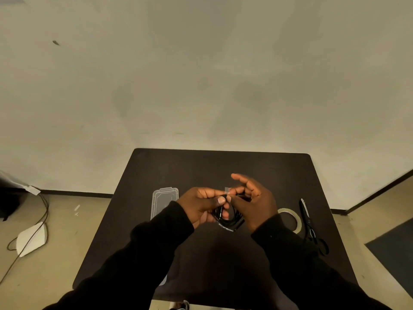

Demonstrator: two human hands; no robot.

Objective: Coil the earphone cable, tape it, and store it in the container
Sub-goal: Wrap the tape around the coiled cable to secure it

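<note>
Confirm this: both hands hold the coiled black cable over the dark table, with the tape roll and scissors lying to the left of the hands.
Not quite. In the head view the tape roll and scissors lie to the right of the hands, not the left. The rest stands: the left hand and right hand hold the coiled black cable over the dark table.

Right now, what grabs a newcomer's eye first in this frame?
Both hands at the middle of the dark table: the left hand holds a coiled black cable while the right hand presses a small strip of clear tape onto it. A clear container lies to the left; a tape roll and scissors lie to the right.
</note>
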